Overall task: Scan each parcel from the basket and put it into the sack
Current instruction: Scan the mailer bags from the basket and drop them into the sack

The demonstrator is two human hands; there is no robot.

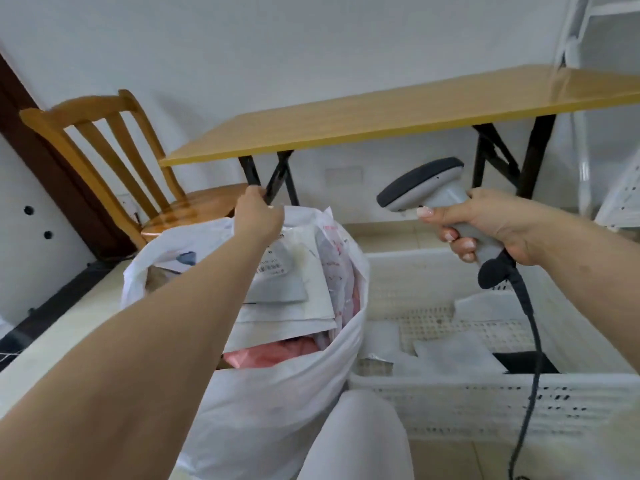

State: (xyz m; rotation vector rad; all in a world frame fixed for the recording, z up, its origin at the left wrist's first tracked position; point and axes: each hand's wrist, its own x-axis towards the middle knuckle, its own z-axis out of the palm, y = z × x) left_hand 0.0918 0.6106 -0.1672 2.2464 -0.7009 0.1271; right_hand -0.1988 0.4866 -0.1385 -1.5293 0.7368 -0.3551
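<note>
A white plastic sack (277, 393) stands open in front of me, stuffed with several white and grey parcels (280, 282) and a pink one (273, 353). My left hand (258, 216) reaches over the sack and grips its far rim. To the right, my right hand (485, 226) holds a grey barcode scanner (426, 188) by its handle, above the white perforated basket (485, 400). A few white parcels (453, 351) and a black one (526, 363) lie in the basket.
A wooden chair (114, 161) stands behind the sack at the left. A folding table (381, 112) with black legs spans the back. The scanner's black cable (530, 341) hangs down across the basket. My white-clad knee (360, 438) sits low in the middle. A white rack (620, 188) stands at the far right.
</note>
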